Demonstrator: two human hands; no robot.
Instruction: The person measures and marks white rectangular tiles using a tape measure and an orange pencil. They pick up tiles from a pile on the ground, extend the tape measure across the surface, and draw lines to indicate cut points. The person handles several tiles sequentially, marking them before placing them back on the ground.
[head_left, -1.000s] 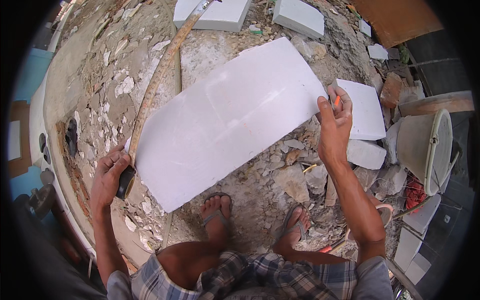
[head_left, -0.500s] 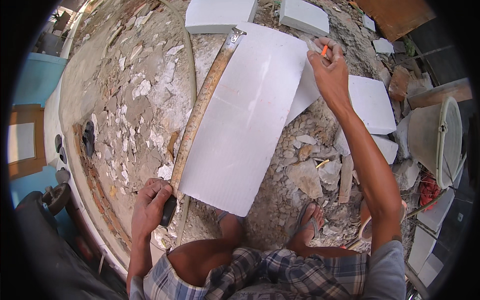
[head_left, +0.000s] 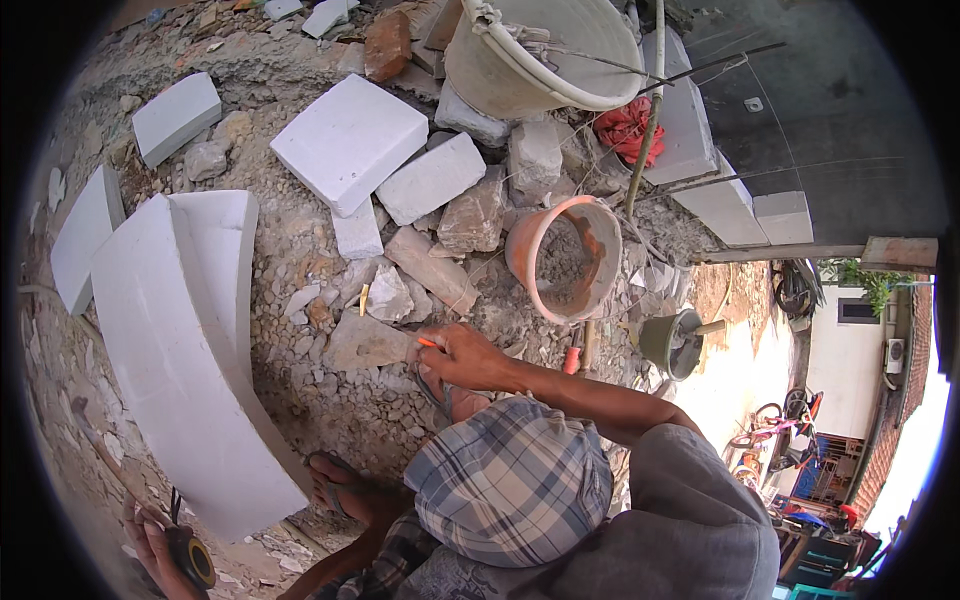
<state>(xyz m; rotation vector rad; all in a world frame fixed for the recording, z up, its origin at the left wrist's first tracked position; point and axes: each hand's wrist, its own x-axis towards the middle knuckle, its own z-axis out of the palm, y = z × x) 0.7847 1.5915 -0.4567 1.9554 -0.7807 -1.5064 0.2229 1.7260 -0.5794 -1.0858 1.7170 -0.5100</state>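
Observation:
At the lower left, my left hand (head_left: 155,548) is closed around a black tape measure (head_left: 194,560) with a yellow ring on its case; no drawn-out blade shows. Beside it lies a long white lightweight block (head_left: 170,350), with another white block (head_left: 228,240) partly beneath its right side. My right hand (head_left: 468,360) is held low above my right foot, fingers closed on a thin orange pencil-like stick (head_left: 427,343). Its tip points left, toward a flat grey stone (head_left: 365,342).
White blocks (head_left: 350,140) and broken stones (head_left: 475,210) are scattered over the rubble ahead. An orange-brown bucket (head_left: 530,250) with grey mortar stands to the right, a large pale tub (head_left: 490,60) beyond it. Farther right is a smaller grey bucket (head_left: 660,345); thin rods (head_left: 720,70) jut out near the wall.
The view has swung to the right. The tape blade, earlier stretched along the long block's edge, is off it. My right hand has left the block's far end and come back near my foot.

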